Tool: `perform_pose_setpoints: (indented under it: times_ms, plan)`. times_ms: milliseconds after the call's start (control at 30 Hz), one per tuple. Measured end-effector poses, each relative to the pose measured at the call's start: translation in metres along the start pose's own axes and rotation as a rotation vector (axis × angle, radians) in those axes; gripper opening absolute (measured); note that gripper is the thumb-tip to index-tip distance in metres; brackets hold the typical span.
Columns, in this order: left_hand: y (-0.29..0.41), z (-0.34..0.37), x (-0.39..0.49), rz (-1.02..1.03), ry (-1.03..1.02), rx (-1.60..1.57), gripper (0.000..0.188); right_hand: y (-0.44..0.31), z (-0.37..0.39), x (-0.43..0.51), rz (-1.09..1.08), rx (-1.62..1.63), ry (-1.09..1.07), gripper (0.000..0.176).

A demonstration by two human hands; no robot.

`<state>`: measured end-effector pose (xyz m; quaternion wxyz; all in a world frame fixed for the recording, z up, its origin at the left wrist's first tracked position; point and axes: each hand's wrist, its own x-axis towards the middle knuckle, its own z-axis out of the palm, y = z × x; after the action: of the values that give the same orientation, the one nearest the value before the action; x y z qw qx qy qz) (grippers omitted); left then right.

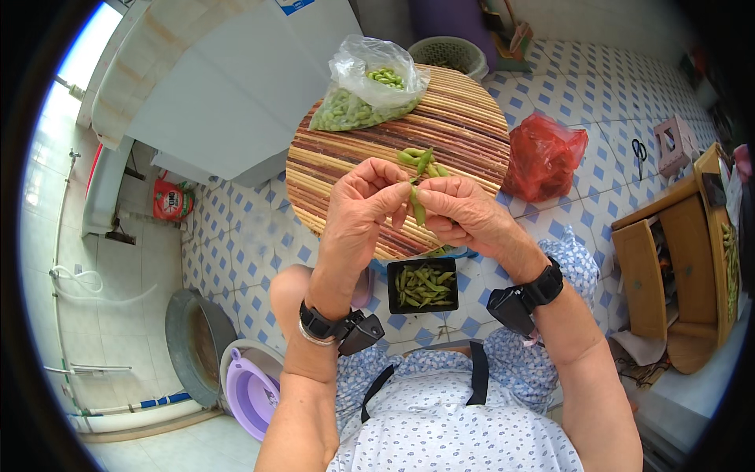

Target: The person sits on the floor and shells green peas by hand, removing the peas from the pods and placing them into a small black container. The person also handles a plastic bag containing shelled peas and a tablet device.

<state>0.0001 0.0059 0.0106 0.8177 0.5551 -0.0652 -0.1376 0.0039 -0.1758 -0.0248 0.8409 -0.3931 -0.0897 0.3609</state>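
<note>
Between my two hands is a green soybean pod (418,209), held above a round table of striped wooden slats (330,159). My left hand (371,200) pinches the pod's upper end between thumb and forefinger. My right hand (460,206) grips it from the other side, its lower fingers curled. More pods (423,158) lie on the table just beyond my fingertips, partly hidden by them. At the table's far side stands an open clear plastic bag (371,88) of shelled green beans (386,78). Below the near edge, a black tray (423,285) holds several unshelled pods.
A red plastic bag (544,158) sits on the tiled floor right of the table. Behind the table is a mesh basket (451,53). A wooden cabinet (678,259) stands at the right, with scissors (639,154) beyond it. Basins, one purple (250,389), are at lower left.
</note>
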Motion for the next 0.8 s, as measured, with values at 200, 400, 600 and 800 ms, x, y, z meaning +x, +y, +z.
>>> perform_pose_setpoints:
  times_ms: [200, 400, 600, 800]
  plan:
    - [-0.0033, -0.0009, 0.0027, 0.027, 0.010, -0.079, 0.010, -0.0007, 0.0020, -0.0038, -0.071, -0.066, -0.079, 0.021]
    - [-0.0032, 0.0014, -0.0021, 0.004, 0.096, 0.280, 0.014, 0.0000, 0.0017, -0.0009, -0.213, -0.266, 0.134, 0.021]
    - [-0.0032, 0.0001, -0.0021, -0.095, 0.057, 0.113, 0.014, 0.0037, 0.0023, 0.0010, -0.384, -0.761, 0.211, 0.020]
    - [-0.0084, -0.0045, 0.0017, -0.064, 0.052, 0.088, 0.014, 0.0084, 0.0027, 0.0032, -0.413, -0.758, 0.215, 0.019]
